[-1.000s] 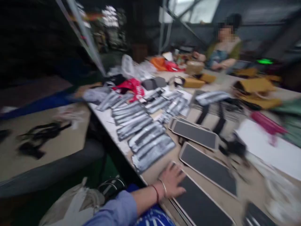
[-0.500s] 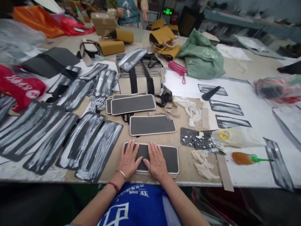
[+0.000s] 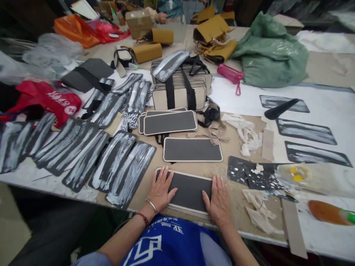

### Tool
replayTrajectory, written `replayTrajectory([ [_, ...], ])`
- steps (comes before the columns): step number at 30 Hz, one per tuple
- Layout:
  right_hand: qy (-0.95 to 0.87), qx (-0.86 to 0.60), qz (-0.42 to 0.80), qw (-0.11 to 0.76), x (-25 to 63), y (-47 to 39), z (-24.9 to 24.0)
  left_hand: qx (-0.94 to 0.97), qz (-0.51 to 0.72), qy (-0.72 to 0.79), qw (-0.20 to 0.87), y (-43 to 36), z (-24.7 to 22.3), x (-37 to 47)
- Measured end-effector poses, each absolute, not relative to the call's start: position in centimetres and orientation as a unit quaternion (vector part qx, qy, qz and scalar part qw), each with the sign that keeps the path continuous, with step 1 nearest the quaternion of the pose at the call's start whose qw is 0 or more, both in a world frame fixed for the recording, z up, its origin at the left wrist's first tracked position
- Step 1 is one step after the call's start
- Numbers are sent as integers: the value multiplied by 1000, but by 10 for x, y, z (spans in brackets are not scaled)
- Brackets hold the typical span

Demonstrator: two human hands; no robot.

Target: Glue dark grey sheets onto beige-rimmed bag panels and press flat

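Note:
A dark grey rectangular panel (image 3: 189, 194) with a pale border tops a low stack at the table's near edge. My left hand (image 3: 161, 188) lies flat on its left end, fingers stretched and thumb apart. At the opposite end my right hand (image 3: 219, 199) rests with fingers extended, the thumb over the panel's surface. Just beyond lies another bordered panel (image 3: 193, 149), and behind it a small pile of similar panels (image 3: 169, 122). To the left, dark strips (image 3: 131, 173) streaked with white lie side by side.
A strapped bundle of boards (image 3: 180, 96) stands at centre back. On the right are white-streaked strips (image 3: 306, 131), a black tool (image 3: 281, 109), an orange bottle (image 3: 327, 213) and cloth scraps (image 3: 260, 210). Yellow bags (image 3: 212, 31), a green sack (image 3: 273, 55) and a co-worker's hand (image 3: 161, 17) are farther back.
My right hand has slid rightward from the panel's middle to its right end. The left hand stays on the left end. The view has shifted and tilted.

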State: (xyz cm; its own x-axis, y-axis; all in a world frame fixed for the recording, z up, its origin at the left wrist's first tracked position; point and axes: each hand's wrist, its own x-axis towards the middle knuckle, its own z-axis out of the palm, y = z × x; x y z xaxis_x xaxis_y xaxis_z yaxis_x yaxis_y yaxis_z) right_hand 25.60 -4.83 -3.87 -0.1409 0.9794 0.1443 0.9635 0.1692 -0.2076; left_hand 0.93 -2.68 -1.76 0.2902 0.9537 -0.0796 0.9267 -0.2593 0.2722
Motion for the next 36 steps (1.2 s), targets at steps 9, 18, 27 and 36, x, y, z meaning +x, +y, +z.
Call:
replayTrajectory([
  [9, -681, -710, 49, 172, 283, -69, -43, 581, 244, 715, 304, -36, -14, -48],
  [18, -649, -739, 77, 161, 282, -94, -50, 609, 221, 691, 322, -55, -18, -43],
  [27, -602, -768, 105, 192, 280, -94, -55, 500, 360, 673, 410, -44, 8, -39],
  [36, -663, -734, 32, 146, 283, -93, -44, 411, 335, 661, 530, -7, -5, -35],
])
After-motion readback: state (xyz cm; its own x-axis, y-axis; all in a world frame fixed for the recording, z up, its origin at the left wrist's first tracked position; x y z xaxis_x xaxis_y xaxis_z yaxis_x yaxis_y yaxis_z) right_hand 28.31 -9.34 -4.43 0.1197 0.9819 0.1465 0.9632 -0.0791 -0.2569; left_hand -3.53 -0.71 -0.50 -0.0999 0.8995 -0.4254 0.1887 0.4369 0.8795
